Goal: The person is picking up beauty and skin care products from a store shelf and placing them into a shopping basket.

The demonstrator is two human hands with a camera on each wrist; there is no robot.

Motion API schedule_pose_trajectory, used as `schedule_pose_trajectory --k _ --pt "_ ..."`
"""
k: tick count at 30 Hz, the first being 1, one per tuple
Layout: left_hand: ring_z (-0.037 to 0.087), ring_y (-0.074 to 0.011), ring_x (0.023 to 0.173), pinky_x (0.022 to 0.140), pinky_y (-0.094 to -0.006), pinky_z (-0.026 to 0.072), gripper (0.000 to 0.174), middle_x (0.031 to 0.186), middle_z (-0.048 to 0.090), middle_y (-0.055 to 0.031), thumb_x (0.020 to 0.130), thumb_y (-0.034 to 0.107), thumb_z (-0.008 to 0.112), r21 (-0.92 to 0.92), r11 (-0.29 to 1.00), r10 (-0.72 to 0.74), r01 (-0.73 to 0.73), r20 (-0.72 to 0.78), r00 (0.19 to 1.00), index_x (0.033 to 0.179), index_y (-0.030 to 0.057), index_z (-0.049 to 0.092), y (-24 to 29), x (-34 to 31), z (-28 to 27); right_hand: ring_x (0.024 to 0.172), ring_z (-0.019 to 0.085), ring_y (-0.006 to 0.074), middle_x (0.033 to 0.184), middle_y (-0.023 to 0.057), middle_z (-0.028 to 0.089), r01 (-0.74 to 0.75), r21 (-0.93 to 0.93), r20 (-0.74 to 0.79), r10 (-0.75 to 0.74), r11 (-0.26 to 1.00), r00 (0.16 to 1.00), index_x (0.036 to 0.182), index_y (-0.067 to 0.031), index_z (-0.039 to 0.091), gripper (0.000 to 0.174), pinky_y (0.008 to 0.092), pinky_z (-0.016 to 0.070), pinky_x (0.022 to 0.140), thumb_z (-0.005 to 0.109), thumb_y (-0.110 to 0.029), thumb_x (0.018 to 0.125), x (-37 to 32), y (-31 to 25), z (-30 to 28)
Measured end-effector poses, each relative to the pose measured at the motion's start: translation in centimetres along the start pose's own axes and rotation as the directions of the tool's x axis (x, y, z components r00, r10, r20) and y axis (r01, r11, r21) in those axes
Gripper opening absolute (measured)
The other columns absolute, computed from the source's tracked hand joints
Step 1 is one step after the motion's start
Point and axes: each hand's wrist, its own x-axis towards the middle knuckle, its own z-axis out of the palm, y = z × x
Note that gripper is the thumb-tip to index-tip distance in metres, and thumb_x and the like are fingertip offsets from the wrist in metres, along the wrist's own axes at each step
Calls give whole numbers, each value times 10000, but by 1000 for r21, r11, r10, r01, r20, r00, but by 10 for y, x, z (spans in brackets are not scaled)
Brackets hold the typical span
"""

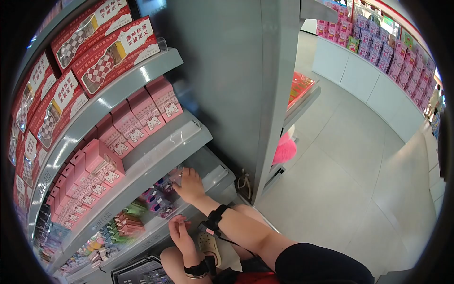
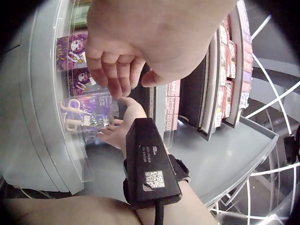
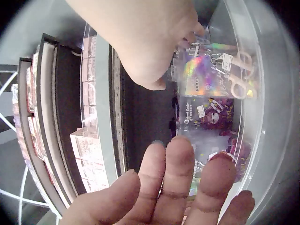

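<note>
My right hand (image 1: 190,185) reaches in over the lower shelf. Its thumb and fingers pinch the edge of a clear eyelash curler pack (image 3: 206,70), which has a shiny rainbow card and cream loop handles. The pack stands at the end of a row, beside purple packs (image 3: 213,112) printed with a cartoon girl. My left hand (image 1: 179,232) hovers in front of the shelf, below the right one, with its fingers loosely bent and nothing in them. In the right wrist view, its fingertips (image 3: 180,159) overlap the row of packs.
Pink boxes (image 1: 142,113) line the shelf above, and red slipper boxes (image 1: 113,61) the one above that. Clear lips (image 2: 84,161) edge the shelves. A grey panel (image 1: 217,85) closes the right end. A dark basket (image 1: 137,270) stands on the floor by my knee.
</note>
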Motion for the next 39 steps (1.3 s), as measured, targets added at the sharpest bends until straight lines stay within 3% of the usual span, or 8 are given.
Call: schedule_pose_trajectory --k 15,25,33,36,39 --pt "573 -128 781 727 -255 454 132 957 607 -50 980 132 504 -4 1000 -19 19 -14 1000 1052 36 559 3 -1 1 1055 513 424 1157 244 475 47 114 -31 -43 992 999 1230 56 383 640 481 446 908 698 -281 787 -2 3 3" --pt "587 -130 756 681 -246 449 134 939 615 -48 967 137 490 67 996 52 -52 -1 999 1035 48 564 -3 0 4 1061 507 421 1112 241 480 76 100 -49 -71 992 996 1188 63 391 611 468 448 915 709 -268 784 0 0 2" --pt "595 -128 754 676 -241 447 146 949 625 -50 953 109 472 1 1000 3 -3 1 1000 1044 46 568 -3 0 2 1048 517 419 1125 252 483 103 86 -83 -96 991 992 1183 67 399 606 464 455 907 705 -275 788 0 5 7" --pt "597 -128 757 675 -236 445 148 956 627 -50 954 111 475 5 1000 -9 9 0 1000 1051 53 571 -4 0 0 1049 520 415 1130 249 483 101 72 -60 -97 992 993 1185 64 400 609 462 458 903 705 -281 786 1 4 6" --pt "596 -127 761 674 -235 445 148 953 624 -47 957 113 477 7 1000 -22 22 -6 1000 1056 60 572 -4 1 0 1146 488 393 1207 232 456 32 59 50 -35 998 998 1287 50 373 703 451 428 966 701 -328 793 1 2 4"
